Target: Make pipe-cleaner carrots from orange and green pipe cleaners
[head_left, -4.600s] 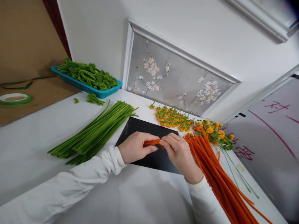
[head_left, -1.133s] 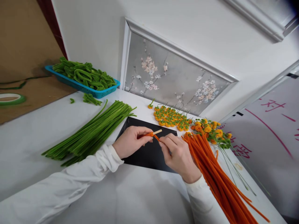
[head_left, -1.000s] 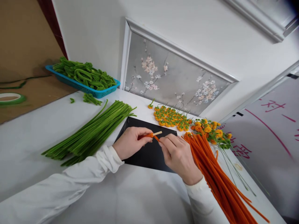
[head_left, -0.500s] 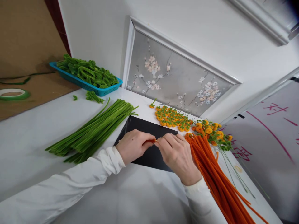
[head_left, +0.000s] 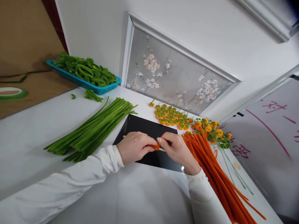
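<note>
My left hand is closed in a pinch on a short, bent piece of orange pipe cleaner. A thin pale stick runs through the same grip; its other end shows behind the left knuckles. Opposite it, my right hand is closed, with thumb and finger pinched at the orange piece; its remaining fingers are partly hidden. Both hands are above a black board on the white table. By my right wrist lies a bundle of long orange pipe cleaners.
Long green pipe cleaners lie left of the board. Behind them stands a blue basket of green looped pieces. Small orange flowers sit along the wall, near a bunch of orange flowers. Green tape lies far left.
My right hand has turned, its thumb now showing on top. The pale stick has come into sight, and more of the orange piece shows between the fingers. The view has shifted slightly.
</note>
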`<action>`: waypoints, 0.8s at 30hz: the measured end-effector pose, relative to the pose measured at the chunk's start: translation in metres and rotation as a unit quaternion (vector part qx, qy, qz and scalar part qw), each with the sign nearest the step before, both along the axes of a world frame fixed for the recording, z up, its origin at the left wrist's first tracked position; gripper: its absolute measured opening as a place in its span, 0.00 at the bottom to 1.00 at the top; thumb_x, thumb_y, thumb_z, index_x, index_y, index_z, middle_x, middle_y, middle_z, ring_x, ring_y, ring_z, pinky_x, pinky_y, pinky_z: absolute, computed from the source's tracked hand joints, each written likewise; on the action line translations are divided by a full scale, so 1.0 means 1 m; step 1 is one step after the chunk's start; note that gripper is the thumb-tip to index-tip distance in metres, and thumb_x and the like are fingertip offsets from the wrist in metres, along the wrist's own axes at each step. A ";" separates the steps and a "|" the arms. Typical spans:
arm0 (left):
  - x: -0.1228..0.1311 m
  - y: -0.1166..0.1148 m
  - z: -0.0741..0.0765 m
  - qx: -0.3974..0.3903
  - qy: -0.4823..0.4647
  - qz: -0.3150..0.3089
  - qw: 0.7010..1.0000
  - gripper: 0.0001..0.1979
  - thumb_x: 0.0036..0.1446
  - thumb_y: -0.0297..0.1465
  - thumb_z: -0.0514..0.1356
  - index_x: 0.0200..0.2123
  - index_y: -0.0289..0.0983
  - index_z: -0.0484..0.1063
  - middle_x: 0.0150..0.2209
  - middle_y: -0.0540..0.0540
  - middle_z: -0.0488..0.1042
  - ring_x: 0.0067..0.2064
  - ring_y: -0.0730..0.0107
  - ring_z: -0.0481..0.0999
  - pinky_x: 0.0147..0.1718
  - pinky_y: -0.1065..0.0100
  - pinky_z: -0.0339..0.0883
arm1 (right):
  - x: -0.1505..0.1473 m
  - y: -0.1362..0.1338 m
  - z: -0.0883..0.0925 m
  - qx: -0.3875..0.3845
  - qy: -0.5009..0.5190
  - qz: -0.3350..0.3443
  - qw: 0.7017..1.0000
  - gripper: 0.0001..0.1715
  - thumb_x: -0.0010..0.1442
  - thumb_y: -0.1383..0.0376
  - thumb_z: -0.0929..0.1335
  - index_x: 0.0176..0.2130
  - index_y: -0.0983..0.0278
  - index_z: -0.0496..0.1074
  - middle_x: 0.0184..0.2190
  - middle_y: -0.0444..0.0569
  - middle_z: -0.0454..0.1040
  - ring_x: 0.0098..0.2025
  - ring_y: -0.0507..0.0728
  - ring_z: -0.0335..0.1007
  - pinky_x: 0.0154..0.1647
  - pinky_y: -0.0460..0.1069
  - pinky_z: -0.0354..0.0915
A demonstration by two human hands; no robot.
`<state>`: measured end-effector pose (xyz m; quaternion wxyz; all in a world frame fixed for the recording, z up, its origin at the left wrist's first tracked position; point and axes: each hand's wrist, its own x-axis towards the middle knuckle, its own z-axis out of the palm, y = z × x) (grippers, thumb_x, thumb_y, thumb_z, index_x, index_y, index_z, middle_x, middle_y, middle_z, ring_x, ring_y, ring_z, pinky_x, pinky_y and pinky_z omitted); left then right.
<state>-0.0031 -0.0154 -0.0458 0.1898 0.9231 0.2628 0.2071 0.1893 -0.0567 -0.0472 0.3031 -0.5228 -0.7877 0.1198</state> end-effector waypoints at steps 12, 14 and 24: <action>0.005 -0.005 -0.001 -0.165 -0.146 0.007 0.975 0.10 0.54 0.26 0.58 0.42 0.38 0.70 0.31 0.52 0.79 0.29 0.74 0.73 0.29 0.74 0.61 | 0.009 0.003 -0.004 -0.317 0.263 0.092 0.907 0.32 0.62 0.46 0.60 0.18 0.65 0.59 0.15 0.37 0.48 0.19 0.46 0.39 0.21 0.47 0.39; 0.005 -0.006 -0.002 -0.186 -0.161 0.007 0.969 0.10 0.54 0.26 0.58 0.42 0.37 0.68 0.30 0.52 0.79 0.27 0.75 0.72 0.28 0.74 0.61 | 0.009 0.003 -0.007 -0.327 0.276 0.093 0.899 0.32 0.61 0.46 0.61 0.17 0.65 0.61 0.14 0.37 0.49 0.18 0.46 0.38 0.21 0.47 0.38; 0.007 0.002 -0.007 -0.277 -0.250 0.031 0.927 0.14 0.55 0.31 0.57 0.44 0.34 0.75 0.28 0.49 0.75 0.24 0.78 0.65 0.23 0.75 0.62 | 0.000 0.002 -0.008 -0.219 0.281 0.122 0.926 0.20 0.67 0.54 0.57 0.31 0.64 0.64 0.18 0.39 0.58 0.20 0.48 0.48 0.22 0.45 0.48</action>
